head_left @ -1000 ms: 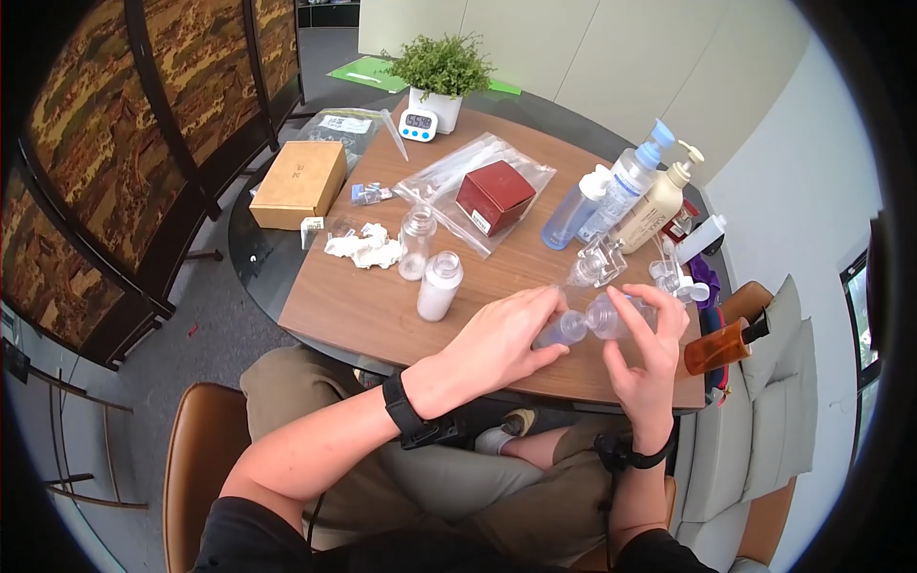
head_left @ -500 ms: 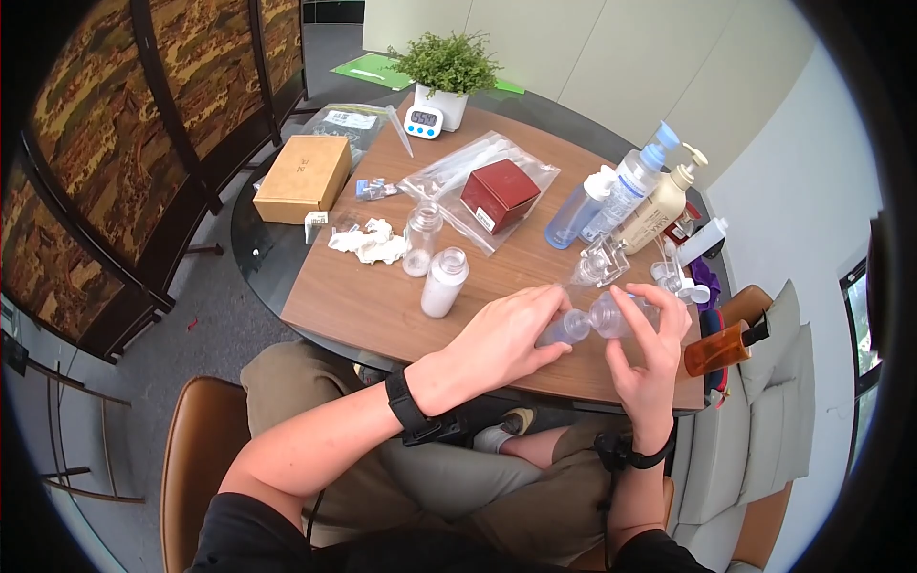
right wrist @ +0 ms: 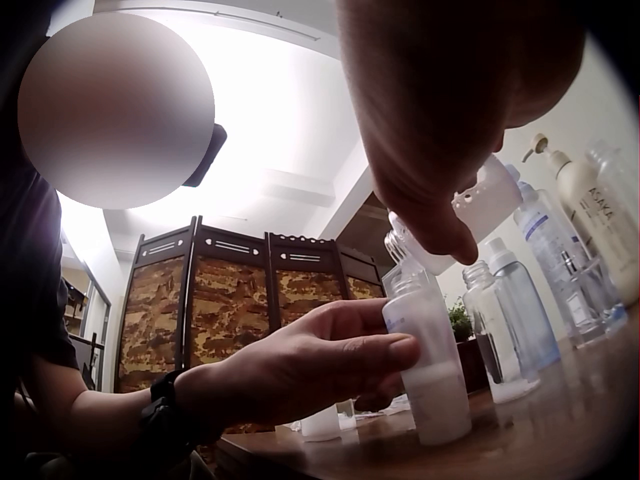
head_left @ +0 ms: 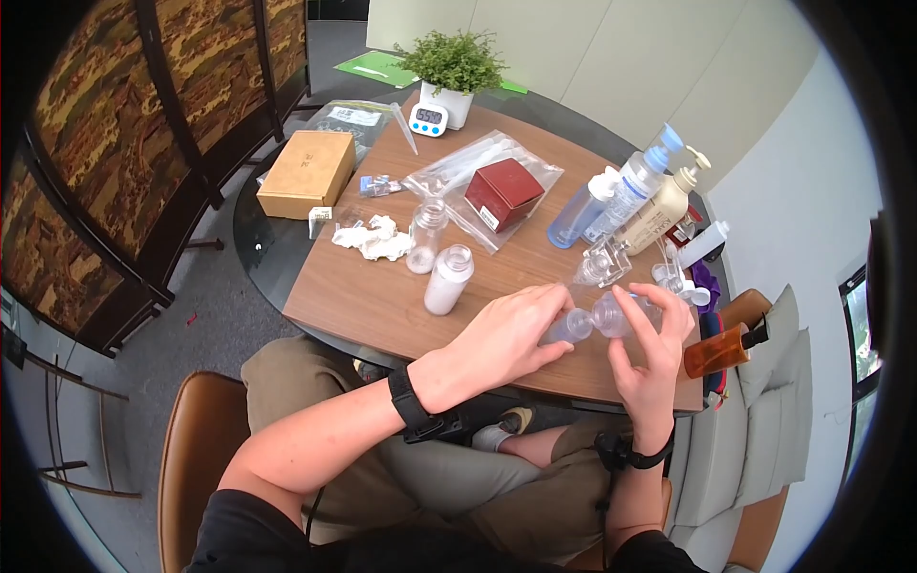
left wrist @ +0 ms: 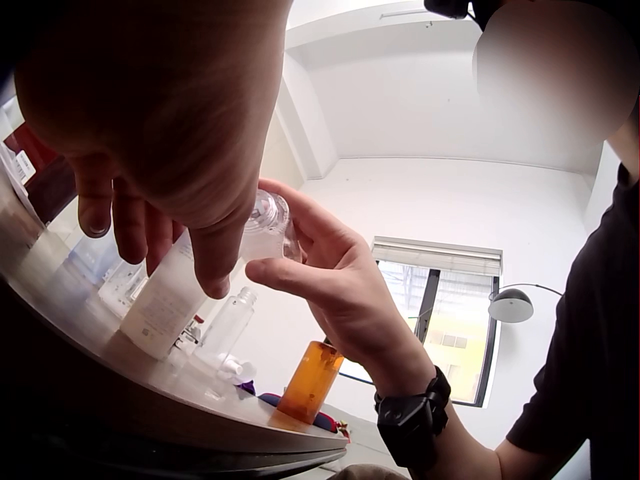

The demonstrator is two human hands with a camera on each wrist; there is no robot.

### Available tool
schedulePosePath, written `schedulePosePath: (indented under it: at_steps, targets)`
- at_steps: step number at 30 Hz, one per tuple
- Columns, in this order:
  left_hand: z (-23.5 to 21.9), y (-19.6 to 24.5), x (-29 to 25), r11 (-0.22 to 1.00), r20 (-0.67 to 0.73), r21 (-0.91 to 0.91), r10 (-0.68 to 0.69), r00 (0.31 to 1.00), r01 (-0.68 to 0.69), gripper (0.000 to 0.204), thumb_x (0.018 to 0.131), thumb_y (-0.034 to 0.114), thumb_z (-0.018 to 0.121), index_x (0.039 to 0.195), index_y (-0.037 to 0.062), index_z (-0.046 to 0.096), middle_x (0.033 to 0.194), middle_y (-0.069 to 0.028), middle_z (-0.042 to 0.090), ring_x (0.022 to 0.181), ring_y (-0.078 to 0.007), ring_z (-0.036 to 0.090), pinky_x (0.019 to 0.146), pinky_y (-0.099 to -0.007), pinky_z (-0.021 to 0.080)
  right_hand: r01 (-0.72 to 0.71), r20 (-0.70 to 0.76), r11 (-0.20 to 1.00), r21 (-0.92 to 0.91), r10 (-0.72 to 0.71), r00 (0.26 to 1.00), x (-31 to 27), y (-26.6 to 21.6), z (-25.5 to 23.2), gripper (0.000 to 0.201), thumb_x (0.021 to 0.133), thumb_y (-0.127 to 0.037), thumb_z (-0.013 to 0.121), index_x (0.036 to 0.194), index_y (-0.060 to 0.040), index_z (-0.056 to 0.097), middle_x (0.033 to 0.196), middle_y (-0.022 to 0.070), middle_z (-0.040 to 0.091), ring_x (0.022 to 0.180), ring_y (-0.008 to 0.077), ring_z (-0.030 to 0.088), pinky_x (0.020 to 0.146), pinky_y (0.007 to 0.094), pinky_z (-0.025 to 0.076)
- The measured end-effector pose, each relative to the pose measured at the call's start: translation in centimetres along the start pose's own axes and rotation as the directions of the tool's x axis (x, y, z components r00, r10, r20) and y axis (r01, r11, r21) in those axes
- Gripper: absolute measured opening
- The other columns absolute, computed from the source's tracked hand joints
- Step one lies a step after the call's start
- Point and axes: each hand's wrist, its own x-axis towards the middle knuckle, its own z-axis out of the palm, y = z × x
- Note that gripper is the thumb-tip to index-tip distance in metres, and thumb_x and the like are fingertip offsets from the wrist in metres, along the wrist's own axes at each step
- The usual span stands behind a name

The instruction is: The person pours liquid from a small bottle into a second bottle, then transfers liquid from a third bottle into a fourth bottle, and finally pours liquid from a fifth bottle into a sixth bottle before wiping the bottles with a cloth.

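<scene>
My left hand (head_left: 504, 334) grips a translucent bottle (right wrist: 435, 400) that stands near the table's front edge, uncapped, with whitish liquid in its lower part. Over it, my right hand (head_left: 654, 353) pinches a second translucent bottle (head_left: 611, 315) between thumb and fingers. That bottle is tipped over, its mouth right at the mouth of the standing one. To the left are an uncapped bottle of white liquid (head_left: 449, 280) and a clear bottle (head_left: 427, 237) with a little residue at the bottom. Just beyond my hands sits a clear bottle (head_left: 598, 264).
Pump bottles, one blue (head_left: 581, 212) and one cream (head_left: 661, 212), stand at the back right. An amber bottle (head_left: 714, 351) is by the right edge. Farther back are a dark red box (head_left: 503, 194) on a plastic bag, crumpled tissue (head_left: 374, 239), a timer (head_left: 428, 119) and a potted plant (head_left: 449, 65).
Both hands keep their hold, with the tipped bottle at the standing one's mouth. The head view has shifted slightly, and the things on the table appear a little farther right.
</scene>
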Motion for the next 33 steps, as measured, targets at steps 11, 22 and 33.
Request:
schedulePosePath:
  at_steps: [11, 22, 33]
  targets:
    - [0.08, 0.01, 0.02, 1.000, 0.008, 0.008, -0.004, 1.000, 0.004, 0.042, 0.092, 0.017, 0.089, 0.119, 0.0028, 0.060, 0.107, -0.0179, 0.072, 0.102, -0.0406, 0.072, 0.088, -0.0506, 0.058, 0.005, 0.001, 1.000, -0.008, -0.005, 1.000, 0.10, -0.13, -0.19, 0.067, 0.075, 0.002, 0.077, 0.139, -0.0170, 0.079, 0.138, 0.0080, 0.066, 0.133, 0.0323, 0.058, 0.120, 0.0503, 0.035]
    - [0.25, -0.23, -0.06, 1.000, -0.007, -0.002, 0.013, 1.000, -0.013, 0.041, 0.091, 0.015, 0.089, 0.117, 0.0026, 0.060, 0.109, -0.0174, 0.073, 0.106, -0.0411, 0.072, 0.090, -0.0503, 0.059, 0.014, 0.004, 1.000, -0.021, -0.014, 1.000, 0.16, -0.18, -0.10, 0.067, 0.075, 0.002, 0.076, 0.139, -0.0179, 0.080, 0.139, 0.0075, 0.066, 0.134, 0.0318, 0.058, 0.120, 0.0502, 0.034]
    - [0.36, -0.30, -0.19, 1.000, -0.027, 0.007, 0.025, 0.999, -0.024, 0.042, 0.091, 0.015, 0.089, 0.118, 0.0028, 0.059, 0.109, -0.0175, 0.073, 0.107, -0.0408, 0.072, 0.091, -0.0504, 0.059, 0.043, -0.011, 0.998, -0.049, -0.043, 0.999, 0.30, -0.40, -0.02, 0.068, 0.074, 0.004, 0.075, 0.138, -0.0176, 0.080, 0.140, 0.0076, 0.066, 0.136, 0.0319, 0.060, 0.121, 0.0499, 0.033]
